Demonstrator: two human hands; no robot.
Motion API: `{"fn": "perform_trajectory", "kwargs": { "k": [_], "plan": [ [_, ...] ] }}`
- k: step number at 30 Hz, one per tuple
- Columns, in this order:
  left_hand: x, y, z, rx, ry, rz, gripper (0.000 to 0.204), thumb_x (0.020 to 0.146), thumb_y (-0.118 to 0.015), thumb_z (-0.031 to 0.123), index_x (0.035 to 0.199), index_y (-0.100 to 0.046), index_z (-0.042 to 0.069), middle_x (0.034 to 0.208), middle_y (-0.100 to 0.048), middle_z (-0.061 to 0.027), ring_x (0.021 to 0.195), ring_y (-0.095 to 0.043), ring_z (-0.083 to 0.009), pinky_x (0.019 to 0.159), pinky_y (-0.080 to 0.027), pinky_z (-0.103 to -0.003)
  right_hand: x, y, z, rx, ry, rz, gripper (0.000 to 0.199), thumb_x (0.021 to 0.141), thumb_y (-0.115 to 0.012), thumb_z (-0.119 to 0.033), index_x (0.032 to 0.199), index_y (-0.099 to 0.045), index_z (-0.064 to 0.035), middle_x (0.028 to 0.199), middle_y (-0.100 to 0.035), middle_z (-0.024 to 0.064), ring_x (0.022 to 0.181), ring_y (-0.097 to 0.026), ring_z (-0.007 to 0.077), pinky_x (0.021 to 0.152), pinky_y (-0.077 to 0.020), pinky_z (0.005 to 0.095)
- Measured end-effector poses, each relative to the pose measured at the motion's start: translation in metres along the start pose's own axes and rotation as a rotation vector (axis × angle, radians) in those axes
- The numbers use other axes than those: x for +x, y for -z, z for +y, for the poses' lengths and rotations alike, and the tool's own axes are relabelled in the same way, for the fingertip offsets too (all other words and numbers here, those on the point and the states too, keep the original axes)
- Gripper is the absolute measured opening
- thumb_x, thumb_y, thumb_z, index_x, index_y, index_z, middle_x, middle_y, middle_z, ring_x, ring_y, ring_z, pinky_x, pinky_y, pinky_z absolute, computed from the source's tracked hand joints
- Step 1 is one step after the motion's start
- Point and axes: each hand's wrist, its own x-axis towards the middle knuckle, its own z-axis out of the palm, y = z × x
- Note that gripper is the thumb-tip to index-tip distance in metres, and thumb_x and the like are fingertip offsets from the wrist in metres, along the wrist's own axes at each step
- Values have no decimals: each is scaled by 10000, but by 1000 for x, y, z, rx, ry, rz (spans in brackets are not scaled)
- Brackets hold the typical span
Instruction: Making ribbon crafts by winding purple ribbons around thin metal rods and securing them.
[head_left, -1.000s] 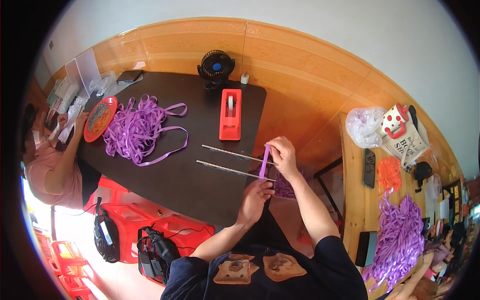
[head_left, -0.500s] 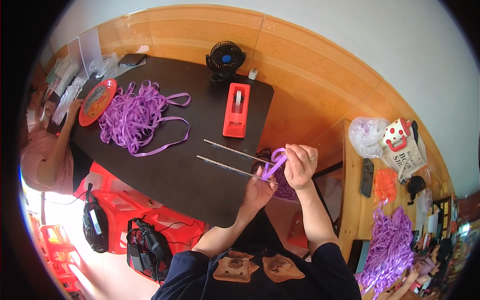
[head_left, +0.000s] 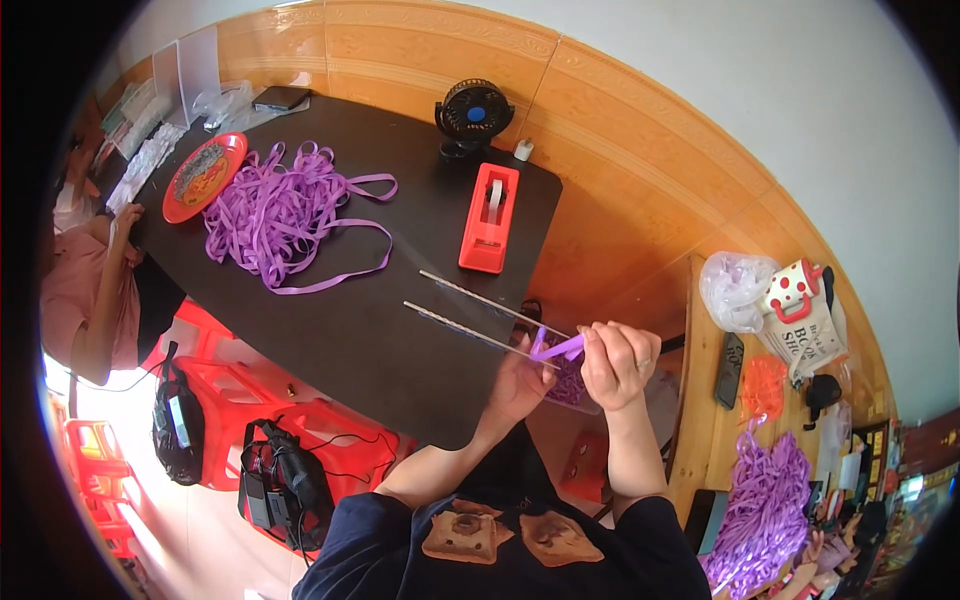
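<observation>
my left hand (head_left: 520, 385) and right hand (head_left: 617, 362) meet at the near right corner of the dark table (head_left: 350, 330). both pinch a short purple ribbon strip (head_left: 556, 349), fingers closed on it, held just above the table edge. two thin rods (head_left: 478, 315) lie beside it. red tape dispenser (head_left: 489, 219) and purple ribbon pile (head_left: 280, 215) sit well apart.

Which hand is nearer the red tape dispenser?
Left. The left hand is at the table's near edge, below the red tape dispenser; the right hand is farther right, off the table.
</observation>
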Motion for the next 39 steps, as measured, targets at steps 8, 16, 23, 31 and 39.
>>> {"fn": "perform_trajectory", "kwargs": {
  "k": [8,16,23,31,39],
  "plan": [
    [-52,-14,-10,339,-26,165,341,968,-479,348,973,-617,36,847,-627,-57,788,-581,-172,719,-467,-314,-28,56,-73,126,-66,-137,261,734,-719,-10,958,-606,-85,930,-617,53,834,-582,208,676,-433,312],
    [-50,-13,-6,453,-28,112,439,906,-557,484,957,-576,48,863,-565,-51,755,-560,-175,741,-444,-304,-53,64,-111,191,-80,-161,159,703,-702,-52,847,-644,-81,895,-644,39,833,-585,184,675,-426,281],
    [-48,-18,-5,583,-113,129,212,899,-591,244,793,-577,60,736,-565,-63,680,-538,-173,668,-425,-290,-51,63,-111,192,-39,-146,128,701,-678,-81,827,-654,-78,882,-644,39,826,-589,182,636,-434,266],
    [-45,-13,-3,650,-122,166,228,865,-639,189,683,-547,88,616,-555,-46,591,-508,-121,576,-379,-233,-64,55,-121,251,-57,-208,125,685,-695,-83,802,-652,-84,879,-643,42,805,-588,184,640,-414,286],
    [-43,-11,-2,536,-146,85,179,846,-644,88,700,-540,75,621,-536,-47,617,-508,-134,606,-401,-249,-58,56,-120,250,-29,-211,134,678,-697,-85,804,-651,-82,884,-645,43,808,-586,184,643,-414,283]
  ]
}}
